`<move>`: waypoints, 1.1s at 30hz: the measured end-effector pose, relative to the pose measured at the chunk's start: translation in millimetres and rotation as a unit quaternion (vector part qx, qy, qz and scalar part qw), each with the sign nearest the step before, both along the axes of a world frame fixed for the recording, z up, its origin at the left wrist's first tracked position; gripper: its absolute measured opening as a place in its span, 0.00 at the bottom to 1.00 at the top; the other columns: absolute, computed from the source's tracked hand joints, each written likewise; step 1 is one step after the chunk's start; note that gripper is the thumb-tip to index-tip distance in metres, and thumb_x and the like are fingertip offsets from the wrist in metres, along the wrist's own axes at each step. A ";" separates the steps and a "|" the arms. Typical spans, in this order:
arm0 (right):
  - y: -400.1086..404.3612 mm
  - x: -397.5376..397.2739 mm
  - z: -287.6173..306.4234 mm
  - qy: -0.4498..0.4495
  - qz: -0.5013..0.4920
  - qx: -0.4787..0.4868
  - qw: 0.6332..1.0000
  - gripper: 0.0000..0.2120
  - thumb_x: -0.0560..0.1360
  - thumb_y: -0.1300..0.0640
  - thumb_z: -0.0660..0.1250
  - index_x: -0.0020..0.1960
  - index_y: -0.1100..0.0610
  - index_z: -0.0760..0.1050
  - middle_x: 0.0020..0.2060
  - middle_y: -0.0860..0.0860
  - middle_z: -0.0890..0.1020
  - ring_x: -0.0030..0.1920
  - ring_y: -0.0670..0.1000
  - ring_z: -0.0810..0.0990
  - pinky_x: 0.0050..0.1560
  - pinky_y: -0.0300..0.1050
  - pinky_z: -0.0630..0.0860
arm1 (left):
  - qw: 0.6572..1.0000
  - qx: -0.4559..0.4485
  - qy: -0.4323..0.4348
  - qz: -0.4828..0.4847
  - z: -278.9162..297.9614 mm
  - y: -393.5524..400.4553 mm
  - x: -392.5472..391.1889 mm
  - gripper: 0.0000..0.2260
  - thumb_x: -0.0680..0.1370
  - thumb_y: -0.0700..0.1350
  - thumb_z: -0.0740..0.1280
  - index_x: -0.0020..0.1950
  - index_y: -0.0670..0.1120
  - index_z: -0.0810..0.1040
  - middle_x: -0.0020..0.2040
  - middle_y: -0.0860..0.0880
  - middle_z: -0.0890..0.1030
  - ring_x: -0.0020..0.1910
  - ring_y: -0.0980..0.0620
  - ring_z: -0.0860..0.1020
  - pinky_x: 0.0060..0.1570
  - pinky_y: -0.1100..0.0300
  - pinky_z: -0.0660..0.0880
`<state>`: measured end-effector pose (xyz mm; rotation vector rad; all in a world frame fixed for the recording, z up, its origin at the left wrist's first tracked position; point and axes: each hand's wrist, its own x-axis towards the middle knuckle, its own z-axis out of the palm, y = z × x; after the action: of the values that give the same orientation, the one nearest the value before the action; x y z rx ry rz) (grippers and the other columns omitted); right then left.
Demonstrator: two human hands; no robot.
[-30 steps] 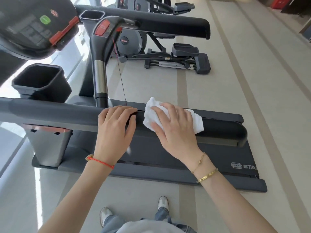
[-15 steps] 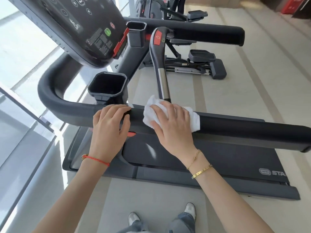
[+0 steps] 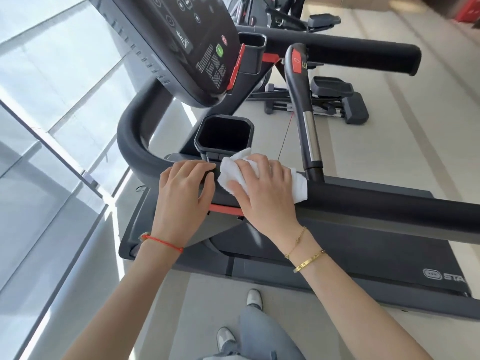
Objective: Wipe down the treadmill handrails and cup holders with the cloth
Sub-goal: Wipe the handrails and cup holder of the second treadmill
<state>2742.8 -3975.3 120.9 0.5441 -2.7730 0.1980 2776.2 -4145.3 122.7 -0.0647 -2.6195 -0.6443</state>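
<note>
The white cloth lies on the treadmill's near black handrail, just in front of the near cup holder. My right hand presses down on the cloth with spread fingers. My left hand sits right beside it on the same rail, its fingertips curled over the far side. A second cup holder and the far handrail are beyond the console.
A curved upright grip with a chrome band rises just right of the cloth. The belt deck lies below the rail. An elliptical machine stands behind. A glass wall runs along the left. My shoes are on the floor.
My right hand and the cloth have slid left along the near handrail to the cup holder's base. My left hand has moved left with them.
</note>
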 end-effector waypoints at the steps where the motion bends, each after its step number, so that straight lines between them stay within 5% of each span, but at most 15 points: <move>1: 1.4 -0.2 1.2 -0.001 0.009 -0.011 1.000 0.19 0.81 0.42 0.52 0.64 0.50 0.71 0.62 0.52 0.73 0.54 0.56 0.74 0.55 0.52 0.69 | 1.000 0.002 0.001 0.000 -0.5 -1.4 -3.0 0.11 0.82 0.46 0.60 0.59 0.48 0.79 0.57 0.52 0.81 0.60 0.50 0.75 0.66 0.54 0.64; 9: 36.4 -49.4 26.4 -0.017 0.049 -0.190 0.980 0.14 0.81 0.48 0.58 0.65 0.50 0.70 0.56 0.49 0.72 0.55 0.53 0.72 0.56 0.49 0.67 | 0.999 0.036 -0.014 0.021 3.8 -20.7 -37.9 0.11 0.82 0.46 0.61 0.61 0.49 0.78 0.58 0.54 0.80 0.62 0.51 0.74 0.67 0.53 0.64; 16: 15.3 -158.6 39.5 -0.049 0.088 -0.146 0.984 0.17 0.81 0.47 0.60 0.69 0.48 0.69 0.60 0.51 0.72 0.61 0.54 0.70 0.59 0.50 0.65 | 0.996 0.059 -0.054 0.039 14.5 -32.6 -79.8 0.14 0.81 0.45 0.62 0.66 0.46 0.76 0.61 0.49 0.79 0.63 0.47 0.74 0.64 0.44 0.70; 23: -34.7 -202.6 18.7 -0.238 0.193 -0.101 0.947 0.23 0.79 0.50 0.63 0.73 0.48 0.63 0.62 0.51 0.70 0.59 0.54 0.72 0.56 0.48 0.69 | 0.990 0.073 -0.106 0.048 10.1 -38.2 -116.8 0.17 0.81 0.49 0.62 0.69 0.48 0.74 0.62 0.50 0.79 0.62 0.49 0.75 0.62 0.54 0.72; 29: 6.5 -206.1 15.8 -0.305 0.144 -0.147 0.930 0.20 0.79 0.52 0.62 0.70 0.47 0.64 0.58 0.50 0.72 0.56 0.53 0.74 0.51 0.43 0.65 | 0.989 0.052 -0.141 0.011 8.0 -48.1 -130.5 0.19 0.80 0.52 0.63 0.69 0.49 0.73 0.62 0.52 0.79 0.60 0.52 0.77 0.57 0.57 0.73; 33: -31.1 -215.9 25.9 -0.324 0.173 -0.102 0.925 0.21 0.80 0.52 0.62 0.71 0.48 0.64 0.59 0.49 0.70 0.57 0.54 0.74 0.57 0.50 0.71 | 0.986 0.028 -0.163 -0.037 10.1 -56.9 -140.8 0.20 0.80 0.53 0.62 0.70 0.48 0.72 0.63 0.52 0.78 0.59 0.52 0.77 0.59 0.56 0.73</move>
<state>2526.9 -4006.4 146.8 1.0729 -3.1802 0.8810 2635.4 -4202.2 132.8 -0.0429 -2.9205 -0.8136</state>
